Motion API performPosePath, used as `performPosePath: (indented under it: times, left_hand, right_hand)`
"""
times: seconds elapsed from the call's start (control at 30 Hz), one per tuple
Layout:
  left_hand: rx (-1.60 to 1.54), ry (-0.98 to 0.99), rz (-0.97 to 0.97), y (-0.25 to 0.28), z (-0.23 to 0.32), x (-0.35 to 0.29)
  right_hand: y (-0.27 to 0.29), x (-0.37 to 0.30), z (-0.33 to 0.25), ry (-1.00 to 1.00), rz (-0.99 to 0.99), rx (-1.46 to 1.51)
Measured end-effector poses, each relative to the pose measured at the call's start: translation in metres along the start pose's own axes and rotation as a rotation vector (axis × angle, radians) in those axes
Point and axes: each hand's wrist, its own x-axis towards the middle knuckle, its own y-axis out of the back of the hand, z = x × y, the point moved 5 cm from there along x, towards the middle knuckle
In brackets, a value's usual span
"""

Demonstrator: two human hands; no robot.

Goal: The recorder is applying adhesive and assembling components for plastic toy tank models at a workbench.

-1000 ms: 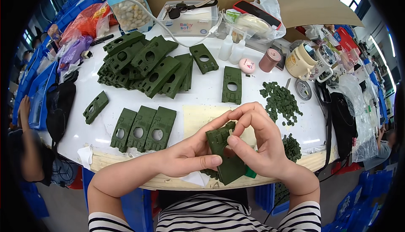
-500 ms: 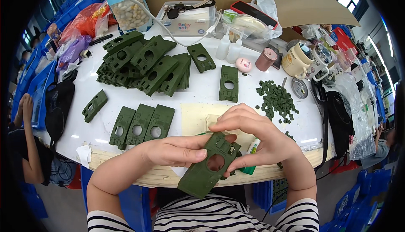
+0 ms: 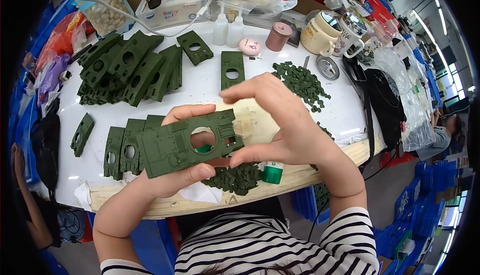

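My left hand (image 3: 167, 184) grips a dark green plastic toy tank hull (image 3: 167, 147) with a round hole through it. The thumb presses along its lower edge, and the fingers go behind it. My right hand (image 3: 290, 130) is at the hull's right end, thumb and fingers spread apart around that end; whether the thumb touches it I cannot tell. Below the hull lies a heap of small dark green parts (image 3: 235, 179), beside a green-capped bottle (image 3: 272, 172). More hulls (image 3: 114, 147) stand in a row at the left, partly hidden by the held one.
A pile of green hulls (image 3: 127, 65) fills the back left. Single hulls lie at the back (image 3: 195, 47) and middle (image 3: 232, 70). Small green pieces (image 3: 302, 82) are heaped at the right, near mugs (image 3: 321, 32) and a pink tin (image 3: 279, 36). White squeeze bottles (image 3: 220, 29) stand behind.
The hull has been raised, moved left and turned more level in my left hand. My right hand has opened wider and moved up. The whole view has shifted to the right.
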Motion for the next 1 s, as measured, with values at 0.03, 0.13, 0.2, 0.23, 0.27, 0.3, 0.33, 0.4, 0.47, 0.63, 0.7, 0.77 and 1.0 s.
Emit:
performPosePath:
  times: [0.03, 0.13, 0.2, 0.23, 0.27, 0.3, 0.33, 0.4, 0.47, 0.63, 0.7, 0.77, 1.0]
  left_hand:
    - [-0.007, 0.031, 0.029, 0.0, 0.003, 0.0]
    - [0.04, -0.039, 0.051, 0.003, 0.007, 0.005]
    - [0.057, -0.049, 0.06, 0.007, 0.006, 0.004]
    - [0.054, -0.053, 0.057, 0.007, 0.005, 0.004]
    - [0.051, -0.057, 0.056, 0.008, 0.003, 0.004]
    - [0.054, -0.058, 0.058, 0.008, 0.002, 0.004]
    - [0.051, -0.059, 0.058, 0.008, 0.002, 0.004]
    - [0.047, -0.062, 0.056, 0.008, 0.003, 0.005]
    - [0.059, -0.066, 0.052, 0.008, 0.001, 0.005]
    - [0.031, -0.069, 0.059, 0.008, 0.001, 0.007]
    - [-0.004, -0.071, 0.065, 0.009, 0.002, 0.006]
    - [-0.059, -0.051, 0.032, 0.01, 0.0, 0.009]
    - [-0.14, -0.02, 0.007, 0.011, 0.004, 0.01]
  right_hand:
    - [0.006, 0.001, 0.001, -0.023, 0.016, -0.004]
    - [0.04, -0.016, 0.022, -0.231, -0.125, -0.122]
    - [0.053, -0.039, 0.043, -0.417, -0.257, -0.21]
    - [0.058, -0.051, 0.051, -0.523, -0.356, -0.277]
    - [0.061, -0.059, 0.056, -0.564, -0.383, -0.321]
    - [0.061, -0.069, 0.062, -0.601, -0.409, -0.358]
    - [0.06, -0.076, 0.067, -0.638, -0.436, -0.394]
    - [0.057, -0.082, 0.072, -0.626, -0.448, -0.409]
    - [0.054, -0.086, 0.075, -0.619, -0.472, -0.41]
    - [0.048, -0.085, 0.081, -0.635, -0.527, -0.329]
    - [0.047, -0.082, 0.078, -0.624, -0.495, -0.276]
    - [0.048, -0.081, 0.072, -0.617, -0.44, -0.227]
    - [0.052, -0.054, 0.047, -0.575, -0.256, -0.084]
